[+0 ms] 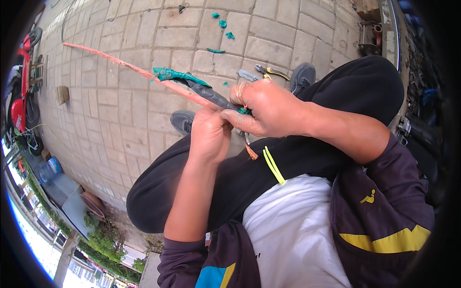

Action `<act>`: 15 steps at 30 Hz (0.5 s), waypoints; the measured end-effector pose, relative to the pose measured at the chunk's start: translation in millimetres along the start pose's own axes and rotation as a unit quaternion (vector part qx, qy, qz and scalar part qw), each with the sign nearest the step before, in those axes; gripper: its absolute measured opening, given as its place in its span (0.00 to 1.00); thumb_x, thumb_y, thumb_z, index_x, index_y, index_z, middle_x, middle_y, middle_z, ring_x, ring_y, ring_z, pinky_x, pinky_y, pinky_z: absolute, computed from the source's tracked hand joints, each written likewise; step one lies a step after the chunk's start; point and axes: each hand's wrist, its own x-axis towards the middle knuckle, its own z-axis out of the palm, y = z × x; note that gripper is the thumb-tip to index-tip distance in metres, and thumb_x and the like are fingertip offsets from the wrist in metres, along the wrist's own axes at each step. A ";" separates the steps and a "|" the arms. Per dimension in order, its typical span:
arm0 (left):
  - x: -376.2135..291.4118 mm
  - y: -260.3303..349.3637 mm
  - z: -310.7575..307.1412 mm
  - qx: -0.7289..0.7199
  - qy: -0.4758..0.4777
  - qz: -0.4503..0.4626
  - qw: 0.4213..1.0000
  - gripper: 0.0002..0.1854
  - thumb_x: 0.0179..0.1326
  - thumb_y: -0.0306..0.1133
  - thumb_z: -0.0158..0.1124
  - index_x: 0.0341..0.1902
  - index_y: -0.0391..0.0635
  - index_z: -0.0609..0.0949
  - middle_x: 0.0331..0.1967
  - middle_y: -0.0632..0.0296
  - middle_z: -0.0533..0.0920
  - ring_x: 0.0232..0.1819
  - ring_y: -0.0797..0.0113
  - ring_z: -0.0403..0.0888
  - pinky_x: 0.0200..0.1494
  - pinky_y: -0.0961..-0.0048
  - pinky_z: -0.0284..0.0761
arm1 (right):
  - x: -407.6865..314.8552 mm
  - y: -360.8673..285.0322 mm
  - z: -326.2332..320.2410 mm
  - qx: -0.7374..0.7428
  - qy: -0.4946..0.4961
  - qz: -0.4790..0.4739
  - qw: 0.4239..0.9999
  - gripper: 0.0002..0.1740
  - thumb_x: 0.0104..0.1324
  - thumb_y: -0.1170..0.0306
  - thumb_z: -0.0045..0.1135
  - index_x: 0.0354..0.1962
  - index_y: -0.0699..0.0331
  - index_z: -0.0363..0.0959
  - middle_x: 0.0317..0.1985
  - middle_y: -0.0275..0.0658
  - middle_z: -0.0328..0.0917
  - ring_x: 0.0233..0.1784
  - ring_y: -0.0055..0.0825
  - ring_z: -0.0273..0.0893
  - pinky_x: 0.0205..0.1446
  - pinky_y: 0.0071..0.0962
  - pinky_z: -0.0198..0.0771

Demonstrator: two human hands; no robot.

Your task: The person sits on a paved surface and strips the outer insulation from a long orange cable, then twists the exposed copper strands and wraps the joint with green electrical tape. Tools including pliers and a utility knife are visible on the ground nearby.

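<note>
Before my knees, my left hand (210, 135) is shut around a long salmon-red cable (183, 93) that runs away to the upper left over the paving. A dark grey taped cable (209, 94) lies along it, with torn green tape (178, 75) peeling off its far part. My right hand (273, 108) pinches the cable end at a small green tape wrap (244, 111), thumb close to the left hand. Fine bare copper strands (238, 91) fan out over its fingers. Below the hands hangs another frayed copper wire end (251, 154). The fingers hide the join itself.
A utility knife (248, 75) and pliers with yellow-black handles (278, 73) lie beside my shoe (303, 76). Green tape scraps (223, 24) are scattered on the brick paving (173, 39). At far left stand a red motorcycle (19, 104) and a wooden block (62, 95).
</note>
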 end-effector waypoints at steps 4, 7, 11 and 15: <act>5.8 -4.9 3.7 0.084 0.024 0.054 0.995 0.09 0.66 0.20 0.48 0.45 0.37 0.77 0.39 0.59 0.80 0.41 0.72 0.78 0.47 0.73 0.73 | 11.9 0.6 -9.3 0.055 -0.118 0.207 0.970 0.26 0.66 0.53 0.60 0.23 0.70 0.69 0.13 0.38 0.60 0.17 0.25 0.60 0.22 0.31 0.57; 5.9 -3.4 6.2 0.102 0.030 0.088 0.991 0.08 0.66 0.19 0.50 0.44 0.37 0.77 0.39 0.61 0.79 0.42 0.73 0.77 0.50 0.75 0.71 | 11.2 0.8 -1.7 0.135 -0.149 0.358 0.912 0.29 0.69 0.50 0.56 0.22 0.69 0.70 0.13 0.29 0.56 0.18 0.17 0.55 0.21 0.30 0.53; 10.7 -6.4 1.6 0.046 0.039 0.078 0.995 0.11 0.64 0.17 0.48 0.45 0.36 0.77 0.40 0.59 0.81 0.44 0.70 0.78 0.50 0.73 0.73 | 1.9 0.1 12.9 0.108 -0.052 0.193 0.974 0.22 0.70 0.59 0.55 0.24 0.69 0.72 0.14 0.39 0.67 0.16 0.30 0.63 0.21 0.32 0.59; 13.7 -11.4 -6.9 0.023 0.020 0.045 0.999 0.14 0.61 0.16 0.45 0.46 0.36 0.78 0.41 0.57 0.81 0.44 0.68 0.80 0.49 0.72 0.76 | -0.5 2.3 16.3 0.005 -0.063 0.052 0.997 0.11 0.66 0.68 0.57 0.32 0.69 0.75 0.22 0.51 0.76 0.23 0.48 0.74 0.27 0.37 0.70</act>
